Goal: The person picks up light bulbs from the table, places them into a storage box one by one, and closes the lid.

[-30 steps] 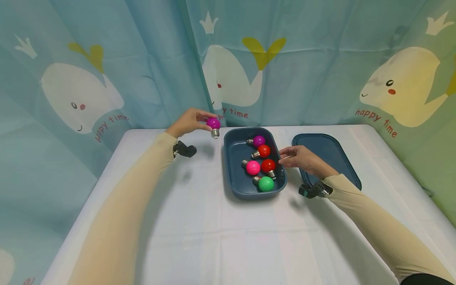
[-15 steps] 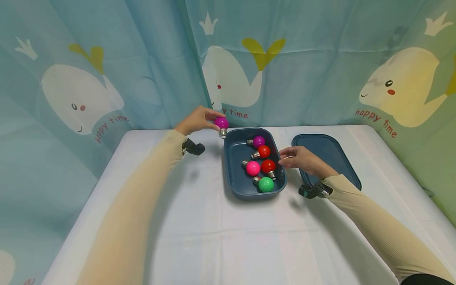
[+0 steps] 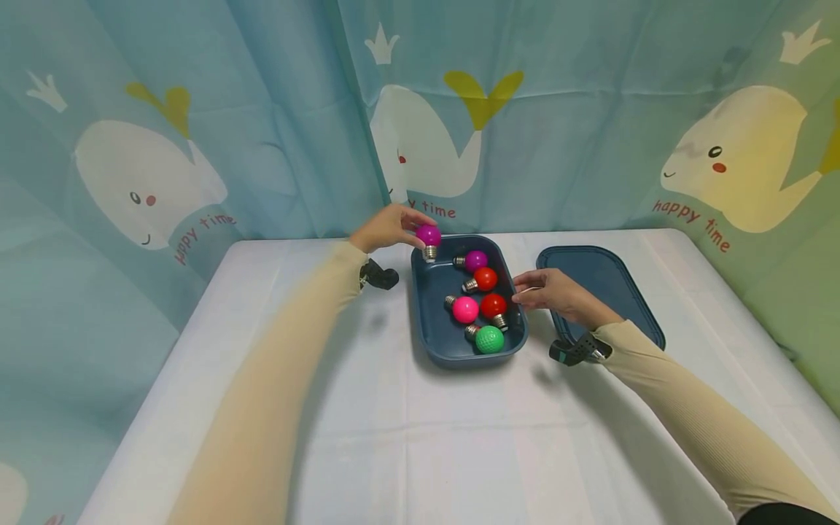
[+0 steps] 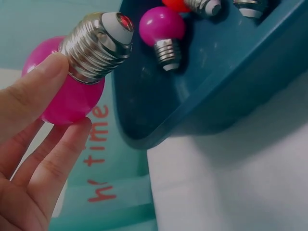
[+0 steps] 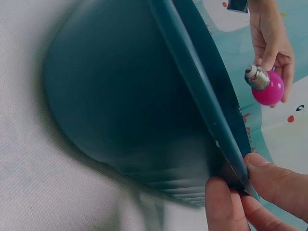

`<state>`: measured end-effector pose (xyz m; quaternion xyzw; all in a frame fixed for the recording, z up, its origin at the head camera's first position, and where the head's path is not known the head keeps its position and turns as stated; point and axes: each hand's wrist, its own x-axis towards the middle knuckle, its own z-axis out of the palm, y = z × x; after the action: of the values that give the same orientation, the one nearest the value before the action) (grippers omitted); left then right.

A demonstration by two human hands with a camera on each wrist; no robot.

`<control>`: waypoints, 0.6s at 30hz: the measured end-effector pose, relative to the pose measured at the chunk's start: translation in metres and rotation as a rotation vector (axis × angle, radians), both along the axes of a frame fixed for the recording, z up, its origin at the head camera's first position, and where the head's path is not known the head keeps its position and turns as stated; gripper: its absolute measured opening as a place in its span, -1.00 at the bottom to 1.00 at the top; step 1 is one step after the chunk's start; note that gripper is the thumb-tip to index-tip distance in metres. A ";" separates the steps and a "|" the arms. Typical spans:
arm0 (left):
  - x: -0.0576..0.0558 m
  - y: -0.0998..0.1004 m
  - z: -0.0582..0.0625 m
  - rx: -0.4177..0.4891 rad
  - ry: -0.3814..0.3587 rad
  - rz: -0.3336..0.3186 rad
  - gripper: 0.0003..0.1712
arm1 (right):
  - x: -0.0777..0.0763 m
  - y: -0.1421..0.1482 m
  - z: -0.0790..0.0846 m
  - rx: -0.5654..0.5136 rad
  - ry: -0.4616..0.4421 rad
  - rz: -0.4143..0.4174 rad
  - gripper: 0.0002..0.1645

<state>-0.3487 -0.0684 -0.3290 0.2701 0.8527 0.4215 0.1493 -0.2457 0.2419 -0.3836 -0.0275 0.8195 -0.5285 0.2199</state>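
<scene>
My left hand [image 3: 391, 227] pinches a purple light bulb [image 3: 429, 235] by its round globe, thumb on one side and fingers on the other. The bulb's silver screw base [image 4: 96, 45] points down in the head view, over the far left corner of the dark blue box [image 3: 426, 321]. My right hand [image 3: 554, 293] grips the box's right rim, with the thumb inside and fingers outside. In the box lie another purple bulb [image 3: 475, 260], two red bulbs [image 3: 485, 278], a pink bulb [image 3: 465, 310] and a green textured bulb [image 3: 489, 340].
A dark blue lid [image 3: 593, 266] lies flat on the white-covered table [image 3: 420, 437], right of the box and partly behind my right hand. A curtain [image 3: 571, 168] printed with whales hangs along the table's far edge.
My left hand has carried the purple bulb to the right, from left of the box to over its far left corner. The right hand stays on the rim.
</scene>
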 end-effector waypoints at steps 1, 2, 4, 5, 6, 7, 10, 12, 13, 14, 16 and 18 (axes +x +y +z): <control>0.000 0.002 -0.001 -0.003 -0.005 0.000 -0.49 | 0.000 0.000 0.000 0.004 -0.001 -0.004 -0.37; 0.000 0.004 -0.002 -0.007 -0.011 0.000 -0.49 | 0.000 0.000 0.000 0.006 0.002 -0.002 -0.36; -0.001 0.007 -0.005 -0.015 -0.023 -0.009 -0.48 | 0.000 0.000 -0.001 0.008 0.002 -0.002 -0.37; -0.001 0.009 -0.005 -0.016 -0.030 -0.013 -0.48 | 0.000 0.000 -0.001 0.009 0.001 -0.003 -0.37; -0.002 0.010 -0.007 -0.021 -0.035 -0.017 -0.48 | -0.001 0.000 -0.001 0.009 -0.001 -0.005 -0.38; -0.002 0.012 -0.008 -0.024 -0.042 -0.021 -0.48 | 0.000 0.000 -0.001 0.008 -0.001 -0.005 -0.38; -0.004 0.017 -0.010 -0.051 -0.044 -0.038 -0.49 | 0.000 0.000 0.000 0.009 0.001 -0.003 -0.38; -0.005 0.021 -0.012 -0.078 -0.042 -0.050 -0.49 | 0.001 0.000 0.001 0.010 0.007 0.002 -0.37; -0.005 0.023 -0.012 -0.096 -0.039 -0.056 -0.49 | 0.001 0.000 0.001 0.010 0.009 0.003 -0.37; -0.005 0.025 -0.013 -0.114 -0.038 -0.061 -0.49 | 0.001 0.001 0.001 0.010 0.008 0.004 -0.37; -0.006 0.028 -0.014 -0.141 -0.037 -0.075 -0.49 | 0.001 0.001 0.001 0.010 0.009 0.008 -0.37; -0.006 0.032 -0.016 -0.162 -0.042 -0.085 -0.50 | 0.001 0.001 0.001 0.012 0.007 0.008 -0.37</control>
<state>-0.3550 -0.0362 -0.3447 0.2841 0.8684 0.3501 0.2062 -0.2445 0.2431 -0.3826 -0.0314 0.8233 -0.5226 0.2193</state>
